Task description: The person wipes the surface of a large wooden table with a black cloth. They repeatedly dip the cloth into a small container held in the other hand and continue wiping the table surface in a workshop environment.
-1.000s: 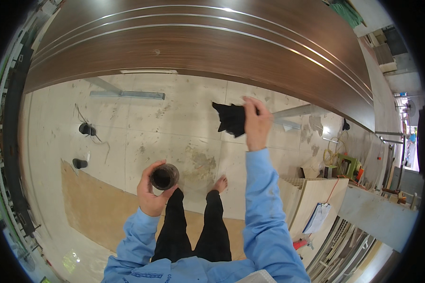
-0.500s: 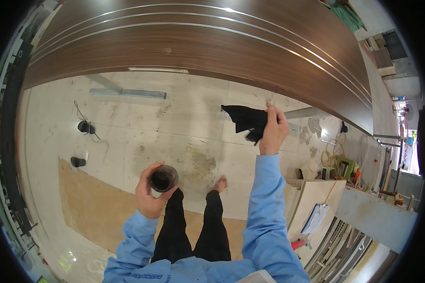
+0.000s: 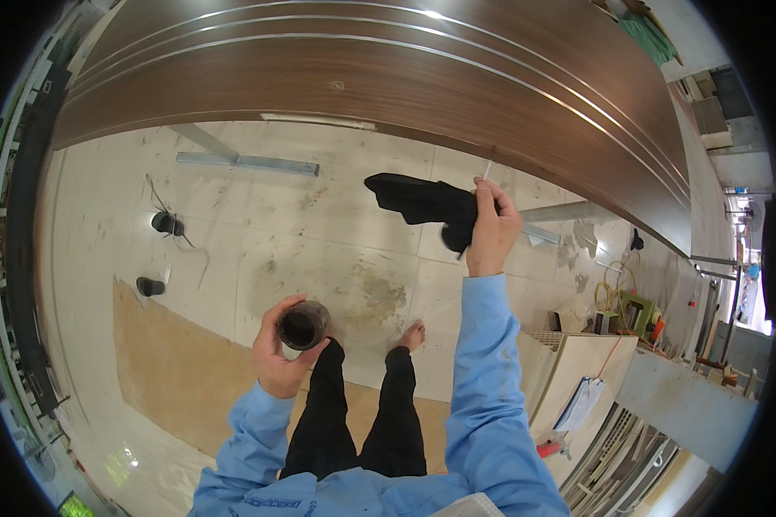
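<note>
My left hand (image 3: 278, 355) is wrapped round a jar (image 3: 304, 325) with a round open top and dark contents, held above my left leg. Out in front, my right hand (image 3: 495, 231) pinches a black cloth (image 3: 424, 200), whose loose end flares to the left. A thin whitish stick (image 3: 489, 169) pokes up from the same fingertips, its upper end at the near edge of a brown wood-grain panel (image 3: 388, 96). What the stick belongs to is too small to tell. Three shiny strips run along the panel.
Metal stand legs (image 3: 248, 163) show under the panel. Dark shoes (image 3: 150, 286) and a brown board (image 3: 177, 366) lie on the pale, stained floor at left. At right are a wooden cabinet (image 3: 582, 362) with a hanging clipboard (image 3: 580, 405), a yellow cord and stacked strips.
My right hand has shifted slightly left and up, and the cloth has swung out further left. The thin stick now shows at its fingertips. My left hand still holds the jar.
</note>
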{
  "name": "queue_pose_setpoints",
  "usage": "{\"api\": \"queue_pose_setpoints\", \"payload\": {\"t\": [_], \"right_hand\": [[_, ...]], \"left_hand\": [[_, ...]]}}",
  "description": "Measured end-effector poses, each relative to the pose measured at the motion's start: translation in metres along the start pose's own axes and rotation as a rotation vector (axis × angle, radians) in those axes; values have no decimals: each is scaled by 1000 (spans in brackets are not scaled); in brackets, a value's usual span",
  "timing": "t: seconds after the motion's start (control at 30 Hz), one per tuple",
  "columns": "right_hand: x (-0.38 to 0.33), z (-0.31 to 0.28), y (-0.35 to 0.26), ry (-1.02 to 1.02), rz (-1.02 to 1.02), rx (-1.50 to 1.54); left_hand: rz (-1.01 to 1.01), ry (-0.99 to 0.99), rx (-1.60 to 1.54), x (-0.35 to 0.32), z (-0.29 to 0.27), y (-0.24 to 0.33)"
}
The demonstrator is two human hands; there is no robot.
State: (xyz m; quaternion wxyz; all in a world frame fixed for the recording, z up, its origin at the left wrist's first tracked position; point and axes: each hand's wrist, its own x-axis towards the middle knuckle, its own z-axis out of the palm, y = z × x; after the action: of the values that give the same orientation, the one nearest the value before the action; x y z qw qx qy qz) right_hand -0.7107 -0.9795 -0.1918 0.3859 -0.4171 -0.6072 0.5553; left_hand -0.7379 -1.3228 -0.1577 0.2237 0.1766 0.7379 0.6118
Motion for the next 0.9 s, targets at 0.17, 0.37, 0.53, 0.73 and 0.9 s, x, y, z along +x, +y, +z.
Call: {"api": "queue_pose_setpoints", "payload": {"t": [0.17, 0.37, 0.53, 0.73, 0.9], "right_hand": [[-13, 27, 3, -242, 39, 47], [-15, 30, -7, -103, 56, 50], [-20, 56, -4, -197, -62, -64], [-21, 73, 8, -159, -18, -18], [-10, 25, 4, 49, -69, -54]], "left_hand": [[-7, -8, -7, 3, -1, -2], [18, 8, -10, 5, -7, -2], [-8, -2, -17, 5, -9, -5], [10, 62, -38, 6, -10, -5], [17, 37, -13, 6, -16, -9]]}}
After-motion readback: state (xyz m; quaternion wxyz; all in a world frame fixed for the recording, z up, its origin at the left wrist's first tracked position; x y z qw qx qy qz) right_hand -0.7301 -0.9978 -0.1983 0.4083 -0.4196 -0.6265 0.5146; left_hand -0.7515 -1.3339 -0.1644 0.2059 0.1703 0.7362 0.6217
